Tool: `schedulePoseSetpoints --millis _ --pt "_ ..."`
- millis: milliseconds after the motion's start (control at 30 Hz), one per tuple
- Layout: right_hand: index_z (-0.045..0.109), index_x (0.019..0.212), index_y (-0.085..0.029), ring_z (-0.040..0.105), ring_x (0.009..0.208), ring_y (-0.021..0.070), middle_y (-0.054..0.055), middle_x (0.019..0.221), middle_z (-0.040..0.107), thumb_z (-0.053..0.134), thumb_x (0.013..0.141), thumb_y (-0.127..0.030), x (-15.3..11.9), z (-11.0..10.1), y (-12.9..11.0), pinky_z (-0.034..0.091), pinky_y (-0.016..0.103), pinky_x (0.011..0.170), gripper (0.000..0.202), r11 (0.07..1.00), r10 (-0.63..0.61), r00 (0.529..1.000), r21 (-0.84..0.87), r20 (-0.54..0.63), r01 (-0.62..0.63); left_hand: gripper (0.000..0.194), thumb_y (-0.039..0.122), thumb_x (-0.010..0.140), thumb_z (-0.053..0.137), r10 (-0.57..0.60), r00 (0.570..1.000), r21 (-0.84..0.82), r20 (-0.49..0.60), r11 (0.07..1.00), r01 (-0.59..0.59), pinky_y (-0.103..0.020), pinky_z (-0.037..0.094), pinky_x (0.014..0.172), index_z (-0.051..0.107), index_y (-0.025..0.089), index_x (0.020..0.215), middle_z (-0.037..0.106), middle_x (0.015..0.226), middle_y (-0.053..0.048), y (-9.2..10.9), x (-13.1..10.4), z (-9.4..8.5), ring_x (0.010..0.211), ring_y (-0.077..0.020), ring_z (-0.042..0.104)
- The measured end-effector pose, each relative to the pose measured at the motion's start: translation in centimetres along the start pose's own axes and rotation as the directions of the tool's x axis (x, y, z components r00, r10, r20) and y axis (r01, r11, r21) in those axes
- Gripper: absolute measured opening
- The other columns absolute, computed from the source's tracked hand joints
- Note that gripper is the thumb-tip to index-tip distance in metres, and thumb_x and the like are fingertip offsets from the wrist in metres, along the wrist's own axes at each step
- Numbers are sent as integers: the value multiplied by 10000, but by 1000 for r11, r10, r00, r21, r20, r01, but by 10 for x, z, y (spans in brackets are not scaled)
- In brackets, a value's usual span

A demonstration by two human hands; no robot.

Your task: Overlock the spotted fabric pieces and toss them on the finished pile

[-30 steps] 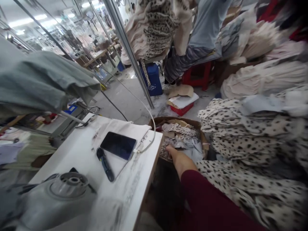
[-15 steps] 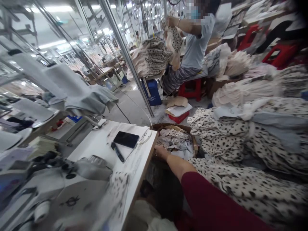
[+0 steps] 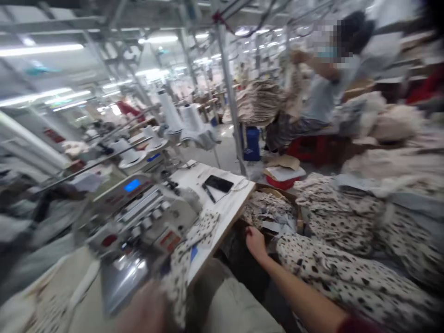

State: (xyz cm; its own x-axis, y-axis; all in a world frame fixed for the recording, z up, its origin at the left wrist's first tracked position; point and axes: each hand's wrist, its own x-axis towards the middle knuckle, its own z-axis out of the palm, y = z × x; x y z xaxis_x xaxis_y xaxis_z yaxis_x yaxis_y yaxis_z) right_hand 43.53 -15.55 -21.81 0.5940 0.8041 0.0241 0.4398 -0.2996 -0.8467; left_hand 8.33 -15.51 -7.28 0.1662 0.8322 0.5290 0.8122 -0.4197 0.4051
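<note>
Pulled back from the scrap box (image 3: 277, 217), right hand (image 3: 255, 241) hangs beside the table edge (image 3: 225, 231), fingers curled together.

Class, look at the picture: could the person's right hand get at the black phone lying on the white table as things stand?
Probably yes. The right hand is down beside the box of scraps, just off the table's edge. The phone lies flat near that edge with nothing standing between them.
</note>
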Motion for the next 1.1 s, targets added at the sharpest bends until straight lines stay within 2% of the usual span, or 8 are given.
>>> schedulePoseSetpoints --millis 133,233,300,600,767,867,967,1100 --pt "681 795 -192 667 887 219 84 881 694 408 992 -251 -72 -6 -55 563 385 834 341 906 -392 918 200 69 372 317 362 854 598 4 999 -179 54 984 6 -404 542 937 724 200 1095 715 1135 -93 8 -2 -25 1058 -264 667" --pt "730 905 -213 673 865 207 83 916 702 523 927 -185 -92 -15 -111 562 345 767 210 607 -729 682 513 56 607 298 359 926 541 -158 986 -336 53 927 167 -386 528 950 727 194 1090 714 1131 -97 15 -4 -44 1063 -240 663" --pt "736 947 -228 677 859 196 71 917 699 537 917 -137 -96 -17 -148 555 331 765 221 510 -806 585 606 90 610 278 346 948 533 -266 963 -400 35 880 257 -384 508 976 731 200 1076 716 1116 -91 16 -9 -52 1061 -229 659" --pt "729 1096 -235 668 1051 219 85 1106 718 567 912 -180 -109 28 -242 527 371 930 251 634 -765 468 645 442 427 360 229 886 647 -447 894 -738 35 591 325 -322 563 890 588 204 1241 666 1148 -96 1 -47 -52 1065 -205 656" --pt "673 1257 -226 671 1092 247 82 1169 730 645 886 -280 -117 48 -261 509 400 981 376 792 -611 248 572 752 215 328 68 833 595 -278 961 -643 -7 737 208 -301 552 878 613 222 1122 691 925 -25 -7 -60 -65 888 -158 680" --pt "737 1079 -220 685 907 207 39 977 752 613 903 -250 -114 50 -259 523 321 850 218 801 -569 131 511 812 312 337 14 794 574 -145 989 -557 2 821 122 -308 553 870 636 227 1047 723 905 -26 -13 -70 -77 893 -173 695" --pt "716 879 -203 622 759 169 9 800 694 566 911 -209 -107 45 -251 477 263 726 154 781 -562 169 452 810 432 329 0 800 532 -80 996 -481 -29 875 57 -323 556 859 648 219 1018 724 934 -50 -22 -77 -85 922 -187 693" --pt "627 744 -191 553 670 157 -7 689 611 614 897 -334 -93 36 -242 437 249 634 210 852 -485 353 342 800 396 325 -3 851 458 -154 988 -347 -25 928 136 -333 536 865 636 210 1020 693 974 -62 -36 -71 -87 957 -185 659"
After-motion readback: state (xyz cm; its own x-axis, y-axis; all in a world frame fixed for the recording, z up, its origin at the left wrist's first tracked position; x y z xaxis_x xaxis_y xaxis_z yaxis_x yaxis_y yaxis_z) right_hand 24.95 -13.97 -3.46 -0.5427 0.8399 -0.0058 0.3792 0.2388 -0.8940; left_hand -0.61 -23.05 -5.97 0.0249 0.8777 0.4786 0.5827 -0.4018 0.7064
